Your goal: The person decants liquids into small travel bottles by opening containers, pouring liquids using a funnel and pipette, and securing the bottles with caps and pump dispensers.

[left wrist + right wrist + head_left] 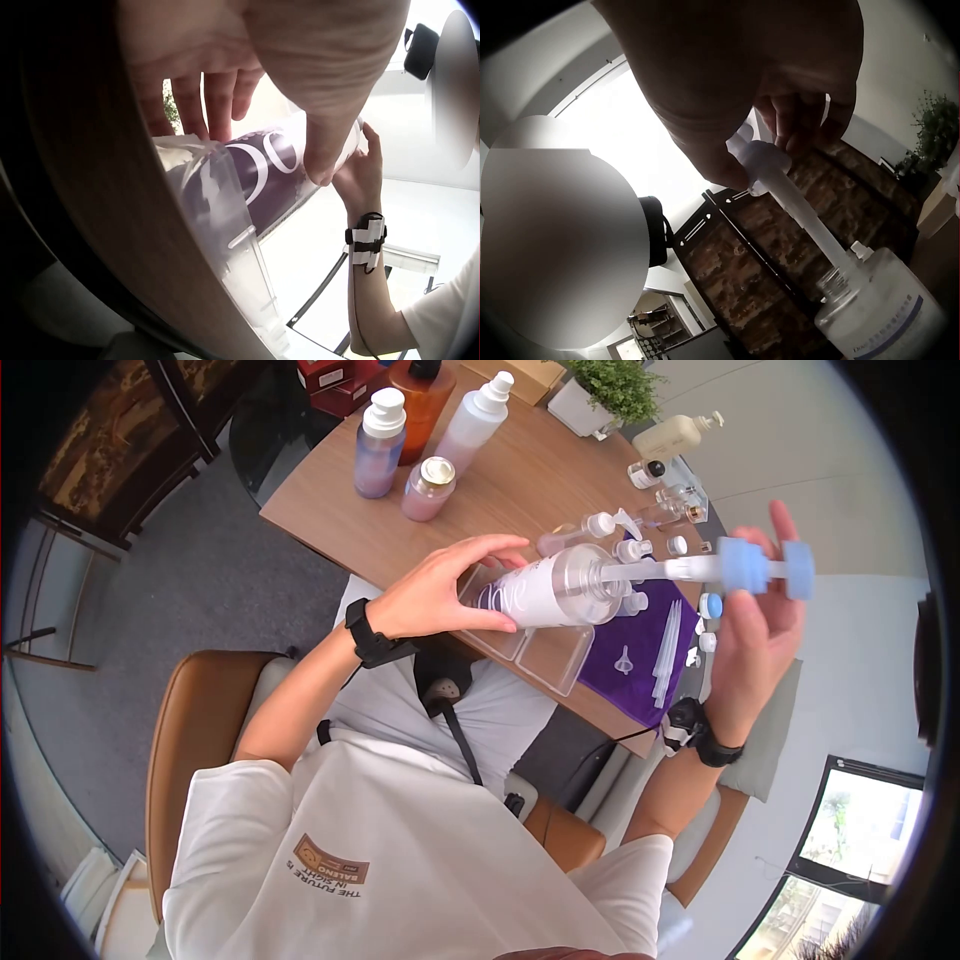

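In the head view my left hand [425, 590] grips a clear bottle [545, 595] with a white label, fingers on one side and thumb on the other. The bottle stands over the table's near edge with its threaded neck uncapped. My right hand [752, 635] pinches a blue pump head [742, 566] above the neck. From the pump a pale dip tube [640, 570] runs down to the bottle's mouth. In the right wrist view the tube [810, 217] reaches into the neck [834, 283]. A purple label side of the bottle [262, 169] shows in the left wrist view.
Clear plastic trays [555, 660] lie beneath the bottle. On a purple cloth [625, 650] are thin pipettes [668, 650], a small funnel [624, 660] and small bottles. Pump bottles [380, 445], a pink jar [430, 490] and a potted plant [605, 395] stand farther back.
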A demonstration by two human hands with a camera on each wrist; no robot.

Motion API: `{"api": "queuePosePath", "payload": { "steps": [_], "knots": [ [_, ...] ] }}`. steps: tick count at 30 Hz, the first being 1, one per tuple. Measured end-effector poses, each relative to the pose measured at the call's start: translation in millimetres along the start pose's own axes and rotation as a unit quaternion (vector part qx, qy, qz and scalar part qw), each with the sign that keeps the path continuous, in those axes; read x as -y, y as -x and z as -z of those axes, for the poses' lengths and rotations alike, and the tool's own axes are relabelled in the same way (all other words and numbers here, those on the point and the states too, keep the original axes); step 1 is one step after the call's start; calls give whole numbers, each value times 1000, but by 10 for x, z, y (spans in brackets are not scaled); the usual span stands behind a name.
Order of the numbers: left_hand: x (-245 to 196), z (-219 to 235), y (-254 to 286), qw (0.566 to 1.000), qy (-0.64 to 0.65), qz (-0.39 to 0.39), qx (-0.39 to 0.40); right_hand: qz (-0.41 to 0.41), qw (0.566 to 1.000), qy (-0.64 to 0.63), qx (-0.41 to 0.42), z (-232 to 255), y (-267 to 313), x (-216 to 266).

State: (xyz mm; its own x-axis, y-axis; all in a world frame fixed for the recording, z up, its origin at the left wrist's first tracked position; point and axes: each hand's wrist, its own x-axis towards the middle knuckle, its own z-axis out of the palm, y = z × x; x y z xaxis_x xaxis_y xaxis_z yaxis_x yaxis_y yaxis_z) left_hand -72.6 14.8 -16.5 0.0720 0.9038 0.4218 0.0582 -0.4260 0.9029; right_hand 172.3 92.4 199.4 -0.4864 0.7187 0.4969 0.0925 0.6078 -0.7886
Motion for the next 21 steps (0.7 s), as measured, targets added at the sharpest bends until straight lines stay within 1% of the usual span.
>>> {"api": "queuePosePath", "payload": {
  "steps": [6, 10, 16, 21],
  "knots": [
    [-17, 14, 5, 1000, -21, 8, 2, 32, 996, 0, -86, 179, -66, 88],
    [8, 7, 14, 1000, -21, 6, -3, 26, 997, -19, -65, 373, -93, 61],
    [18, 4, 14, 1000, -26, 2, -8, 45, 996, -18, -77, 469, -93, 82],
    [-10, 3, 17, 999, -29, 17, -4, 50, 994, -17, -93, 512, -71, 33]
  ]
}}
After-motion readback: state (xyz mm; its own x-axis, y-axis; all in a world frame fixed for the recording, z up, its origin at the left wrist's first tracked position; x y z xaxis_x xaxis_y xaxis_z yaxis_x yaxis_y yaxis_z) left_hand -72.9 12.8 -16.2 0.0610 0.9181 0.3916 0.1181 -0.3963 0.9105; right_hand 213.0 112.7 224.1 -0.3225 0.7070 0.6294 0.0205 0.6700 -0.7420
